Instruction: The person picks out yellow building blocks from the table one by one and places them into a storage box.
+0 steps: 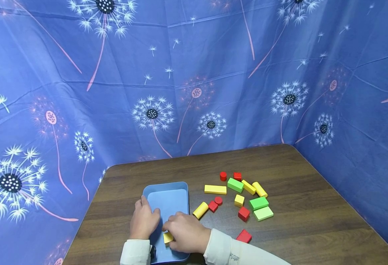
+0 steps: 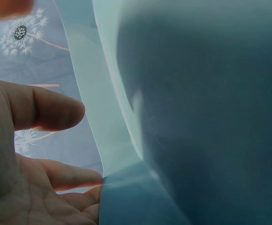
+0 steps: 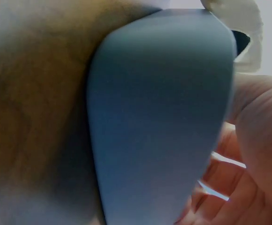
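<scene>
A shallow blue tray lies on the table in front of the person. My left hand rests at its left rim in the head view, the thumb reaching over the inside. Seen from the left wrist, the fingers are fairly straight, and a lower fingertip meets the tray's edge. Over the tray's near right part, my right hand pinches a yellow block. In the right wrist view the tray wall hides that block and part of the fingers.
Right of the tray lies a yellow cylinder. Beyond it are scattered red, green and yellow blocks, among them a long yellow block, a green block and a red block near the right sleeve. A blue patterned curtain hangs behind the table.
</scene>
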The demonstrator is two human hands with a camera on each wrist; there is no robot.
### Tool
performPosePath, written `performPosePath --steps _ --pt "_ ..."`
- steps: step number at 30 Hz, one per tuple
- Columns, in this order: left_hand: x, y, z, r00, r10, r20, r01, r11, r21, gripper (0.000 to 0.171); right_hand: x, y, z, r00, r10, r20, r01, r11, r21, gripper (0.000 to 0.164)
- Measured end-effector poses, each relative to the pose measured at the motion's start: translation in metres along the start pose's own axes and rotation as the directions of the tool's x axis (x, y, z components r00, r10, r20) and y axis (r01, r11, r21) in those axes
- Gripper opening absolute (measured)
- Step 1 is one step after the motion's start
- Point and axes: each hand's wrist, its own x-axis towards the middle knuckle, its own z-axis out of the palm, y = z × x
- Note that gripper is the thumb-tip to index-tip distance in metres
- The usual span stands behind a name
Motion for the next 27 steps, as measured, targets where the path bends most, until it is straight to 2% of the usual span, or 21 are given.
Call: performPosePath --steps 6,12,19,27 --pt "0.000 0.001 -0.002 1.000 -0.009 0.008 0.009 1.000 0.001 0.080 -0.005 0.007 -0.007 0.997 -0.056 -0.053 0.056 0.998 0.010 0.032" --pt "-0.001 0.003 -0.003 1.000 -0.005 -0.004 0.005 1.000 -0.005 0.080 -0.010 0.014 -0.015 0.997 -0.055 -0.056 0.058 0.997 0.049 0.032" --pt "-0.003 0.004 -0.003 1.000 -0.012 0.003 0.012 1.000 -0.015 0.079 -0.018 0.021 -0.024 0.998 -0.004 -0.057 0.012 0.989 0.148 0.031" --pt "-0.001 0.004 0.000 1.000 -0.016 0.008 0.016 1.000 -0.007 0.080 -0.030 0.034 -0.030 0.991 0.051 -0.120 -0.025 0.977 0.210 0.028"
